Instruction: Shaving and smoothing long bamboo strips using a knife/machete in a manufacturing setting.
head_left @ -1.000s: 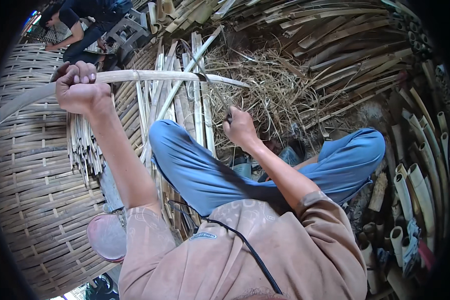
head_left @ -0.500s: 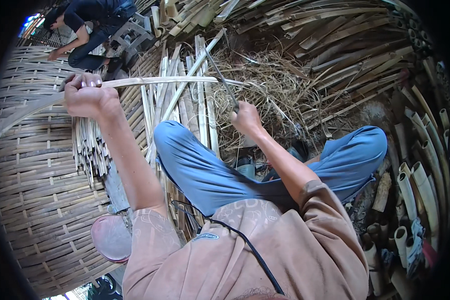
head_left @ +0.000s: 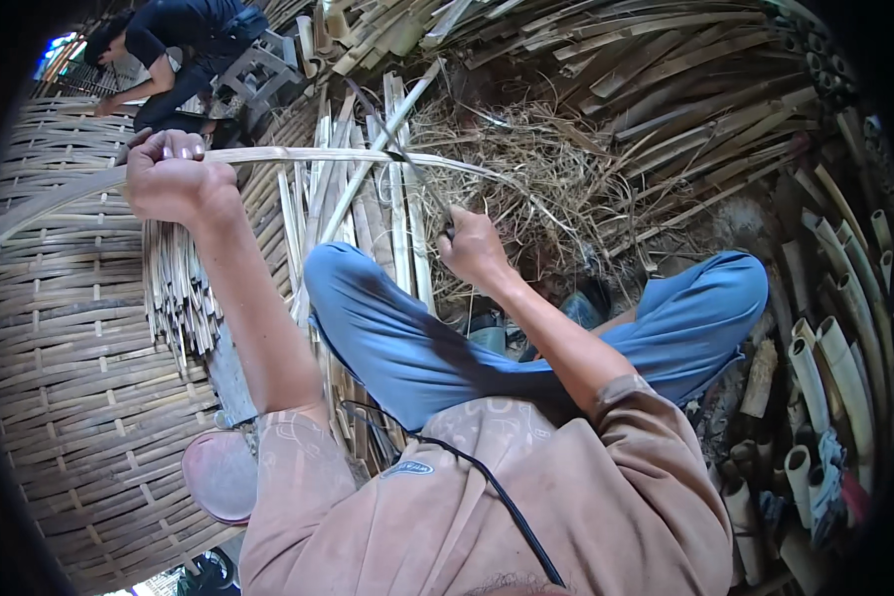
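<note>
My left hand is closed round a long, pale bamboo strip, which curves away past the fist on the left and reaches rightward over the shavings. My right hand grips the handle of a long, thin knife. The blade points up and to the left and crosses the strip well to the right of my left fist. Beneath the strip lie several split bamboo slats. A heap of curly bamboo shavings spreads ahead of my right hand.
A large woven bamboo mat covers the left side, with a bundle of thin strips on it. Split bamboo is piled at the far right, and cut bamboo tubes stand at right. Another person crouches at far left.
My right hand and the knife have moved left along the strip, and the blade tilts further left. My left hand keeps its hold, nearly in the same place.
</note>
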`<state>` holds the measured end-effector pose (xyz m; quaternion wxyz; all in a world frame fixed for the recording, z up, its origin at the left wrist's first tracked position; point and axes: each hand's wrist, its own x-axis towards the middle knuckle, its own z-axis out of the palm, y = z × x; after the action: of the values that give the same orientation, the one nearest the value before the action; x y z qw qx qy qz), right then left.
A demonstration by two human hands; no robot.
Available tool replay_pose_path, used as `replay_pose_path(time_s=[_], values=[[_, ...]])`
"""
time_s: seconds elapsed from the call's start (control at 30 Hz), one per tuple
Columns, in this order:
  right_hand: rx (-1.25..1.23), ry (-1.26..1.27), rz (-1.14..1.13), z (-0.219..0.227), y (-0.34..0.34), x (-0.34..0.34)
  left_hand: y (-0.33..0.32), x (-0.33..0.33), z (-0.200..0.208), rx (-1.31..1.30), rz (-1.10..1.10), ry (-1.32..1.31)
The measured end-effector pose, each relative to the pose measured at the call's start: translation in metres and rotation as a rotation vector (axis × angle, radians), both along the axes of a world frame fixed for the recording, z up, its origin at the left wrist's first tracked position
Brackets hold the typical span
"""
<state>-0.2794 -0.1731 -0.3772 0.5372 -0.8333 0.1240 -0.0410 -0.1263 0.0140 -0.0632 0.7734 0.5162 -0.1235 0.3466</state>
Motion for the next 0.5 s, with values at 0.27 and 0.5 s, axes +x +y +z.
replay_pose_path(time_s=[0.27,0.5], values=[[-0.052,0.265,-0.125,0.0,-0.007,-0.002,0.0,-0.003,0.002,-0.071,0.099,0.039],[-0.117,-0.043,-0.104,-0.014,0.004,0.0,0.011,0.001,-0.002,-0.013,0.032,0.007]])
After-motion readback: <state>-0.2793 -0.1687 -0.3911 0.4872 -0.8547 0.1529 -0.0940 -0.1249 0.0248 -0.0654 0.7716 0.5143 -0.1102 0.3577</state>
